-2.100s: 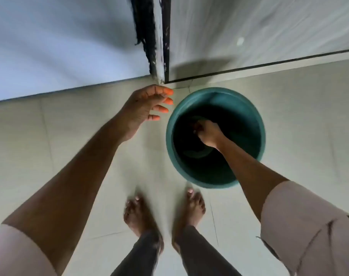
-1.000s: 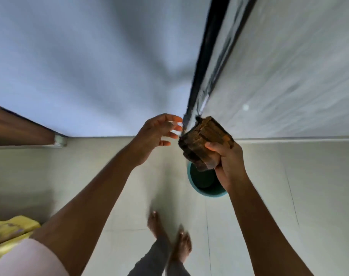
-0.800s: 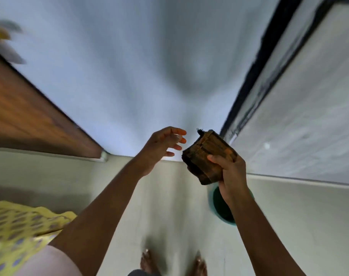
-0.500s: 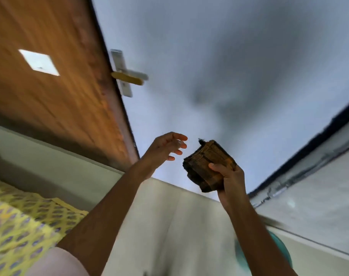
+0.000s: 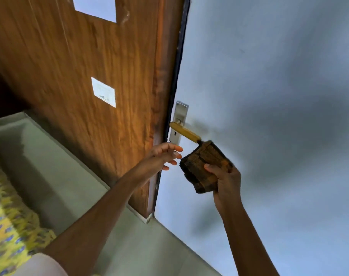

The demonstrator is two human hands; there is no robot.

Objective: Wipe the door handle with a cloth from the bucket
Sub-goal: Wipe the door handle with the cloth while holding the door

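Note:
A yellow lever door handle (image 5: 184, 131) sticks out from a silver backplate (image 5: 179, 120) at the edge of a brown wooden door (image 5: 93, 80). My right hand (image 5: 225, 178) grips a bunched brown patterned cloth (image 5: 204, 168), whose top corner touches or nearly touches the tip of the handle. My left hand (image 5: 162, 156) floats just left of the cloth and below the handle, fingers spread, holding nothing. The bucket is out of view.
A pale grey wall (image 5: 269, 96) fills the right side behind the handle. Light floor tiles (image 5: 50, 172) run along the bottom left. A yellow patterned fabric (image 5: 8, 232) lies at the lower left corner. White paper patches (image 5: 103, 92) are stuck on the door.
My right hand lifted the brown cloth out of the green bucket and brought it up to the handle. The view swung from the floor to the door; the bucket left the frame.

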